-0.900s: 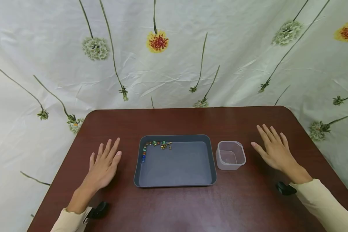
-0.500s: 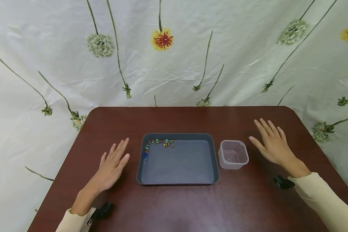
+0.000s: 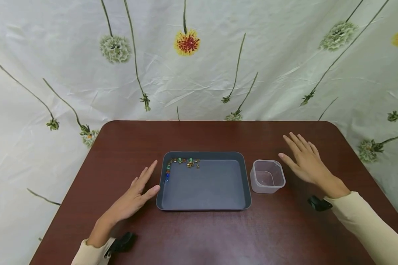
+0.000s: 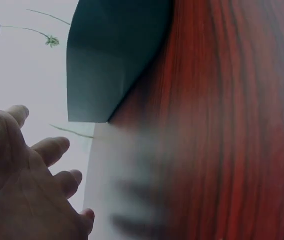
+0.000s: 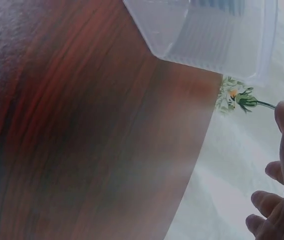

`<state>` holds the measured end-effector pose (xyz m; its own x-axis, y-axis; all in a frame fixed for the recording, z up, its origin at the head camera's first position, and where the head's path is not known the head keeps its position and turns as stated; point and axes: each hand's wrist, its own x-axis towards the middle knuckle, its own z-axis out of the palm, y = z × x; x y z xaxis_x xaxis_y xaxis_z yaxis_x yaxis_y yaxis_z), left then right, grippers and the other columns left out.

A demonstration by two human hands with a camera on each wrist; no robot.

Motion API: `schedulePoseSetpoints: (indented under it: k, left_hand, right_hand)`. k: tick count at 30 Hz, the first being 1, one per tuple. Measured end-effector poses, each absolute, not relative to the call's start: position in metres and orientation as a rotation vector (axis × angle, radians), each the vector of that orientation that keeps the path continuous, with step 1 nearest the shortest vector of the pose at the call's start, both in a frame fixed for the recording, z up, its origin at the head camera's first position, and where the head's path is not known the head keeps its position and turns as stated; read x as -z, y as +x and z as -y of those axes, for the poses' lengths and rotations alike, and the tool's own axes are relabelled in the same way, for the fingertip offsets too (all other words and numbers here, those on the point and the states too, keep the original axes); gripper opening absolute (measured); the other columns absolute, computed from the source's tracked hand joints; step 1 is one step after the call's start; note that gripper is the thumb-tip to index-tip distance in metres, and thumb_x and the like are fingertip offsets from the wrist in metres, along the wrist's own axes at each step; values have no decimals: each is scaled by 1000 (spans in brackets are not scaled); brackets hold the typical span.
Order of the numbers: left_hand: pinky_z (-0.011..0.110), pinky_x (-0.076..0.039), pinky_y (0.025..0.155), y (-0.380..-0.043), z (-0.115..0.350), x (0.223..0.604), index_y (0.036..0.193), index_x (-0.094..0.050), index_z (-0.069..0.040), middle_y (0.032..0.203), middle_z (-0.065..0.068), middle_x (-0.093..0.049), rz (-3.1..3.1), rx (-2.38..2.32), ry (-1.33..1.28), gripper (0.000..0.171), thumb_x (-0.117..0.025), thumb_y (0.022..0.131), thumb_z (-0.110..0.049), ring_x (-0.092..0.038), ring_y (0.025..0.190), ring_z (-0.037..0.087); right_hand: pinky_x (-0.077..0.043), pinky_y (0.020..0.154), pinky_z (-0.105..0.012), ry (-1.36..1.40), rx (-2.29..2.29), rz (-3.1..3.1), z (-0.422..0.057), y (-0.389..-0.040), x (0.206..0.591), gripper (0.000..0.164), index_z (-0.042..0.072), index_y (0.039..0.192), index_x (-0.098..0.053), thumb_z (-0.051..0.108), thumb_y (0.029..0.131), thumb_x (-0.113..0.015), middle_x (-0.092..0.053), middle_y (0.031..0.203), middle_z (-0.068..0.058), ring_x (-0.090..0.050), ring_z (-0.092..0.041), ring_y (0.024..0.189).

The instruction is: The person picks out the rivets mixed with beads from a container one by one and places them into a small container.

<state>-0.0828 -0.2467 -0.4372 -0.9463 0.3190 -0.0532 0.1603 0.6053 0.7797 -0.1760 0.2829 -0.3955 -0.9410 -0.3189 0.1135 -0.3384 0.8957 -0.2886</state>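
A dark grey tray (image 3: 205, 187) lies mid-table. Small shiny beads (image 3: 167, 173) in blue, green, amber and gold line its left side and far left corner, with a few gold pieces (image 3: 189, 165) clustered by them. My left hand (image 3: 132, 198) hovers at the tray's left rim, fingers straight and thumb spread; the left wrist view shows its palm (image 4: 22, 185) holding nothing, beside the tray wall (image 4: 102, 65). Just right of the tray stands a clear plastic container (image 3: 265, 188). My right hand (image 3: 306, 163) is to its right, fingers extended, apart from the container wall (image 5: 201, 40).
The dark red-brown wooden table (image 3: 199, 235) has rounded far corners. Behind it hangs a white cloth (image 3: 205, 81) printed with flowers. A black wrist strap device (image 3: 122, 243) sits under the left wrist, another device (image 3: 319, 203) under the right.
My left hand has moved rightward to the tray's rim, turning more onto its side. The right hand has come slightly left toward the container. Beads, tray and container keep their arrangement.
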Motion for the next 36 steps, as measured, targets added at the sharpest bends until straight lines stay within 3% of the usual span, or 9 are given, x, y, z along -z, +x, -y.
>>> schedulePoseSetpoints:
  k: [10, 21, 36]
  left_hand:
    - [72, 4, 114, -80, 242, 444, 160, -3, -43, 170, 5, -2, -2571, -1299, 388, 86, -63, 99, -35, 7, 154, 41]
    - [71, 4, 114, -80, 240, 453, 161, -7, -39, 169, 7, -9, -2585, -1286, 492, 104, -80, 86, -34, 2, 154, 45]
    - [75, 1, 111, -80, 243, 455, 161, -12, -38, 169, 8, -8, -2552, -1288, 466, 106, -83, 83, -37, 5, 154, 43]
  right_hand:
    - [-10, 113, -71, 615, -570, 3021, -276, -186, 385, 67, 11, 160, -22, 42, 106, -47, -18, 165, -21, -11, -44, 152]
    - [-16, 110, -72, 736, -667, 2896, -268, -186, 386, 44, 4, 143, -51, 28, 106, -50, -30, 160, -25, -19, -47, 150]
    - [-15, 115, -68, 874, -682, 2916, -248, -200, 378, 46, 3, 142, -53, 29, 103, -56, -30, 160, -25, -16, -46, 151]
